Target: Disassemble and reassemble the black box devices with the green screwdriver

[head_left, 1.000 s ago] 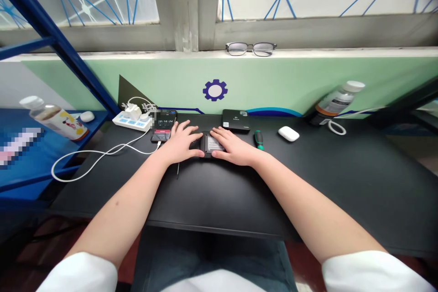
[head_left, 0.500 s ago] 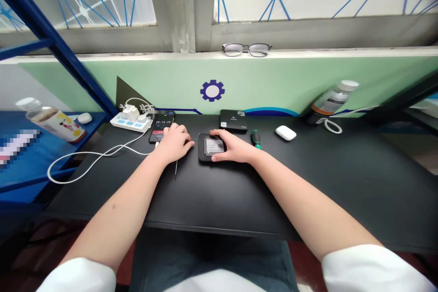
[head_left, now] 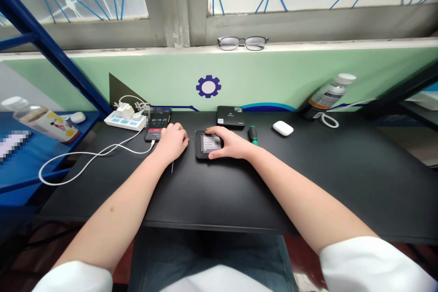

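Note:
My right hand (head_left: 231, 143) grips the right side of a small black rectangular case (head_left: 202, 157), thumb along the near edge and fingers over the far edge. The case lies flat on the desk with a printed label on top, and looks like a drive enclosure. To its left, my left hand (head_left: 174, 141) rests on the desk with curled fingers, at the corner of a phone (head_left: 157, 124). A thin metal rod (head_left: 172, 169) sticks out below that hand; whether the fingers hold it is hidden. A tiny dark piece (head_left: 192, 137) lies between hand and case.
Behind the case lies a black box (head_left: 231, 117). A green-and-black screwdriver handle (head_left: 252, 134) and a white earbud case (head_left: 283, 128) sit to the right. A power strip (head_left: 125, 121) with a white cable (head_left: 71, 154) is at left. A bottle (head_left: 328, 96) leans at back right.
The view has shifted slightly, moving everything a little left and up. My left fingers have curled in a bit more. The right hand keeps its grip on the case.

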{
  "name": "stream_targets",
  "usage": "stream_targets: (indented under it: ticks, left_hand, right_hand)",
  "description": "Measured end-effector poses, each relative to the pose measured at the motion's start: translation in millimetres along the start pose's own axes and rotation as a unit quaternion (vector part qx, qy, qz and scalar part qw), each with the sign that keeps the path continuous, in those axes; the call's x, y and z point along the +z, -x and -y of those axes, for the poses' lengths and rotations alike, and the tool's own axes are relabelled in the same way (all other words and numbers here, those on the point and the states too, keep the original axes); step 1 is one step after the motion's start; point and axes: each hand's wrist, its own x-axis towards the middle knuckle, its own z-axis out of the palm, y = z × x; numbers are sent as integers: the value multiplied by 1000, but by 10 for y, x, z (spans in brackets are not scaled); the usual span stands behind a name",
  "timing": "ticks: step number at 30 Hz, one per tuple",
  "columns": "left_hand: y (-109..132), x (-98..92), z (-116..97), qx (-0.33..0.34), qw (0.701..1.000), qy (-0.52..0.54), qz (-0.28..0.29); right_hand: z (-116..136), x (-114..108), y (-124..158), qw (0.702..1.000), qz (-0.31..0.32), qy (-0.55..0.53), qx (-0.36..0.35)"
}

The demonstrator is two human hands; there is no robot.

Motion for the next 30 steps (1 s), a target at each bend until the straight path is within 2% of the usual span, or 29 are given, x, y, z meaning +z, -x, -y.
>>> stream_targets:
  ticks: [3, 5, 8, 10, 12, 15, 25, 27, 30]
  left_hand:
    - [-8, -2, 32, 0, 1000, 22, -10]
    - [0, -22, 46, 22, 996, 79, -21]
    - [36, -71, 33, 101, 970, 219, -18]
    - [70, -99, -1, 154, 952, 263, -7]
    - [102, -114, -45, 189, 947, 261, 14]
    - [129, -111, -107, 203, 945, 254, 43]
    - [150, -133, -153, 220, 944, 236, 62]
    - [139, -151, -122, 223, 944, 237, 53]
    - [93, -151, -47, 188, 957, 221, -11]
  right_hand:
    - [-15, 3, 0, 1000, 0, 1, -8]
    - [-21, 4, -1, 1000, -1, 0, -11]
    - [-19, 2, -4, 1000, 0, 2, -13]
    - [-15, -1, -8, 1000, 1, 5, -13]
    - [-13, -2, -11, 1000, 3, 7, -11]
    - [-19, 0, -11, 1000, 3, 9, -10]
    - [-57, 10, -15, 1000, -2, 12, -26]
    - [-63, 9, -13, 1000, -1, 12, -26]
    - [-61, 9, -11, 1000, 0, 12, -26]
